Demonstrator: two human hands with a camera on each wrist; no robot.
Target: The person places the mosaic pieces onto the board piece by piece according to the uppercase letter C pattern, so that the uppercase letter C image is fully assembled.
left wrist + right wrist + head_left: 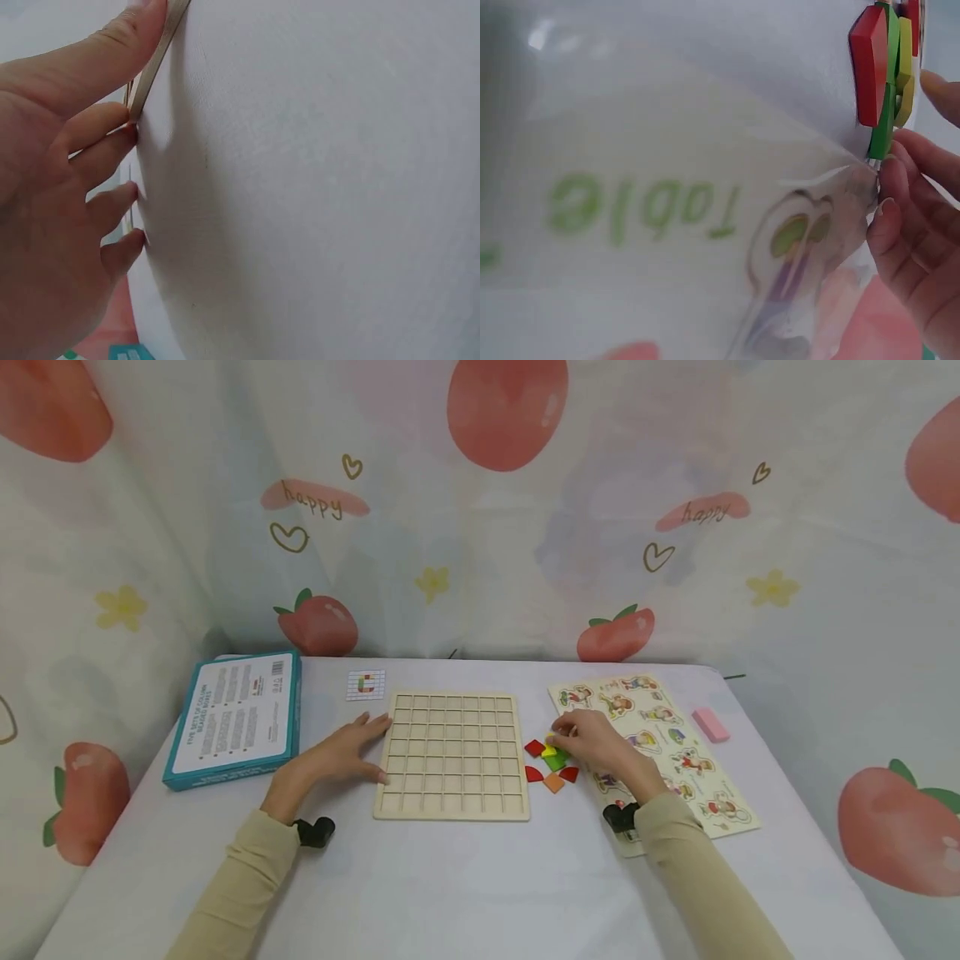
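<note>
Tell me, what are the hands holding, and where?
The left hand holds nothing; its fingers rest flat against the grid board's left edge. The right hand reaches the coloured pieces; a grip cannot be told.

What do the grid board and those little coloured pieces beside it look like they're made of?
The grid board looks like pale unpainted wood, probably plywood: light tan with a matte face and thin raised ribs forming the cells. The coloured pieces seem to be painted wood, thick-edged with smooth, slightly glossy red, green, yellow and orange coats, though plastic cannot be ruled out.
</note>
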